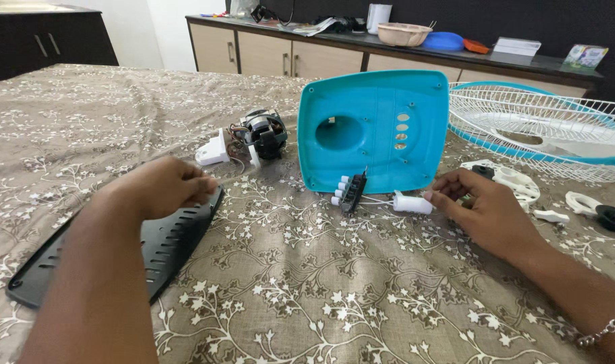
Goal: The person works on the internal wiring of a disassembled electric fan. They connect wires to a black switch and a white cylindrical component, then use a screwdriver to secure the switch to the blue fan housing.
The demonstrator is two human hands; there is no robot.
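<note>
Two hands, left hand (164,185) on one black panel (118,249), right hand (482,209) on one white cylinder (413,203)

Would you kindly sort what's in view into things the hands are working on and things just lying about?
In hand: left hand on black vented panel; right hand on white capacitor, wired to switch block; teal housing.

Lying about: motor, fan grille, sideboard bowl.

White cylindrical part (412,203) lies flat on the floral tablecloth, wired to a black switch block (351,191) with white buttons, just left of it. Black slotted panel (118,253) lies flat at left, long axis diagonal.
</note>
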